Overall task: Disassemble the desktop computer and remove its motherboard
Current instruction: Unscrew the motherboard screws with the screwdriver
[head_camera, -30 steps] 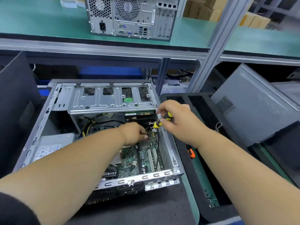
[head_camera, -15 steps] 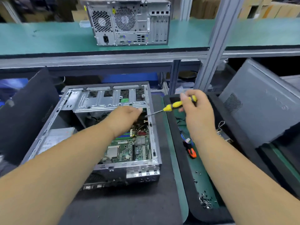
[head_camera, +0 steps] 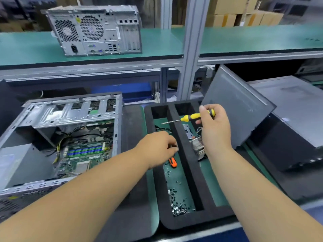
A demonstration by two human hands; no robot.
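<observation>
Now the left hand (head_camera: 158, 148) hovers over the tray (head_camera: 187, 161), fingers pinched, probably on a screw; drop it low among the loose screws (head_camera: 178, 205). Right hand (head_camera: 212, 123) grips the screwdriver (head_camera: 191, 117). Motherboard (head_camera: 82, 156) sits inside the case (head_camera: 117, 123).

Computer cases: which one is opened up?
The computer case lying beside the left hand; its motherboard shows. The shelf case stands closed.
</observation>
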